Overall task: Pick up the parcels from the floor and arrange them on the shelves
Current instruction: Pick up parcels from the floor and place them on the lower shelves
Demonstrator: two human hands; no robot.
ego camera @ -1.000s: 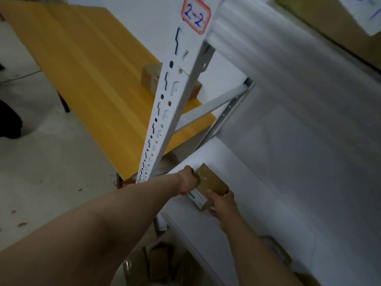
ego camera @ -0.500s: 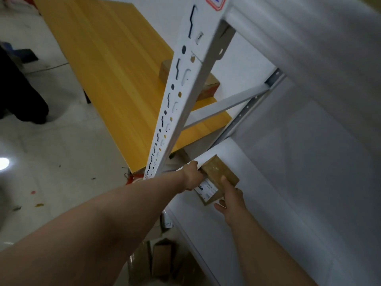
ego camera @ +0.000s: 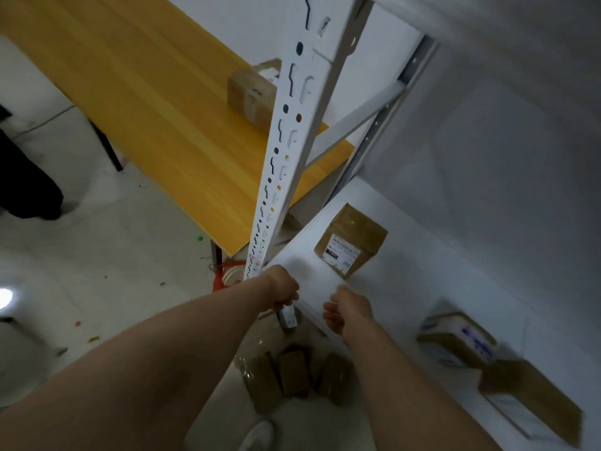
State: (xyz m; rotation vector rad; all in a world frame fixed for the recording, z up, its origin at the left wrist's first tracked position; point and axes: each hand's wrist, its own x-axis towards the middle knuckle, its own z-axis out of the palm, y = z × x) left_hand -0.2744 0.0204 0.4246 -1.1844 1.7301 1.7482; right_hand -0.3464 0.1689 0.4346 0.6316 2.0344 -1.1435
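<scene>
A brown parcel (ego camera: 351, 243) with a white label lies flat on the white shelf (ego camera: 406, 288), near its left end. Both my hands are off it and hover at the shelf's front edge. My left hand (ego camera: 283, 290) is loosely curled and holds nothing. My right hand (ego camera: 347, 310) is also loosely curled and holds nothing, a short way below the parcel. Three brown parcels (ego camera: 294, 374) lie on the floor under my arms. Two more labelled parcels (ego camera: 457, 341) sit further right on the same shelf.
The white slotted shelf post (ego camera: 292, 141) rises just left of my left hand. A yellow wooden table (ego camera: 146, 109) with a cardboard box (ego camera: 250, 96) stands behind it. A small white box (ego camera: 288, 318) lies below my left hand. A person's dark legs (ego camera: 29, 183) stand at far left.
Both hands have let go of the brown parcel and drawn back toward the shelf's front edge. The parcel now rests flat on the shelf.
</scene>
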